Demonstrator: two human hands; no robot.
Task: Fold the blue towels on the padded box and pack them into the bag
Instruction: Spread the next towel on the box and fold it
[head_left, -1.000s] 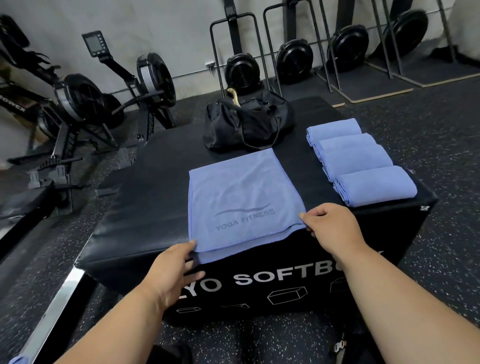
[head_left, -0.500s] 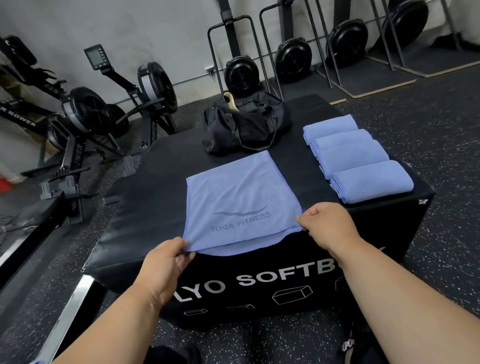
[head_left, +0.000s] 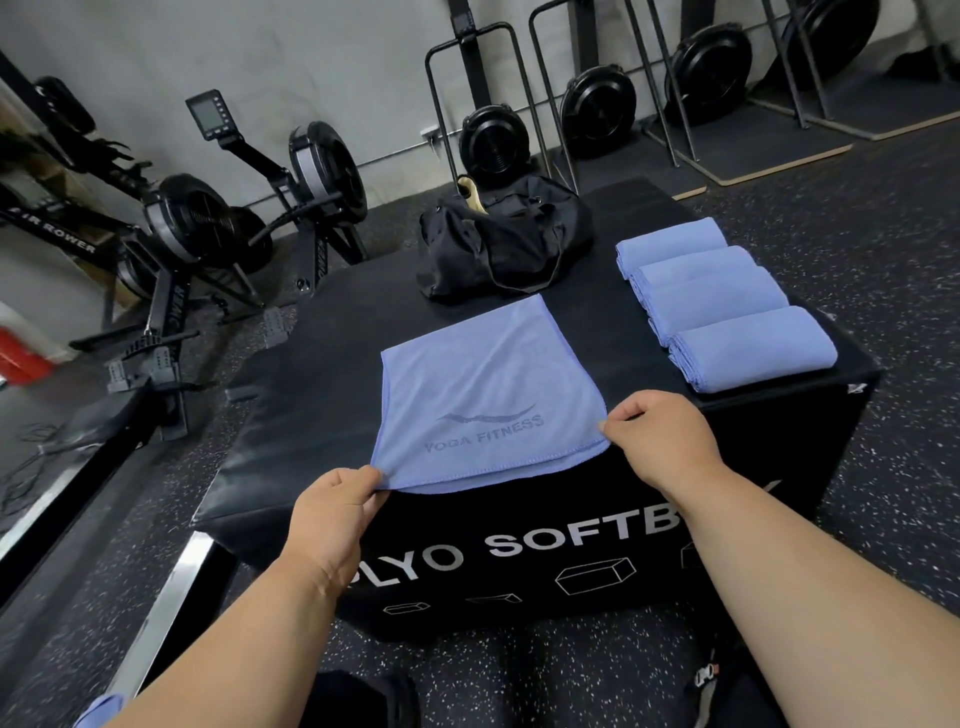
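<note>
A blue towel (head_left: 483, 389) printed "YOGA FITNESS" lies half-folded on the black padded box (head_left: 322, 374), its near edge at the box's front. My left hand (head_left: 337, 504) pinches the near left corner, lifted slightly off the box. My right hand (head_left: 660, 441) pinches the near right corner. Several folded blue towels (head_left: 722, 301) lie in an overlapping row along the box's right side. The black bag (head_left: 504, 239) sits at the far side of the box, behind the spread towel.
Rowing machines (head_left: 218, 218) stand on the left beside the box. More black fan-wheel machines (head_left: 597, 109) are stored upright against the back wall. Speckled rubber floor (head_left: 883, 218) surrounds the box. A scrap of blue cloth (head_left: 98, 709) shows at the bottom left.
Both hands have closed on the towel's near corners and raised them a little. The near edge has drawn back from hanging over the box's front.
</note>
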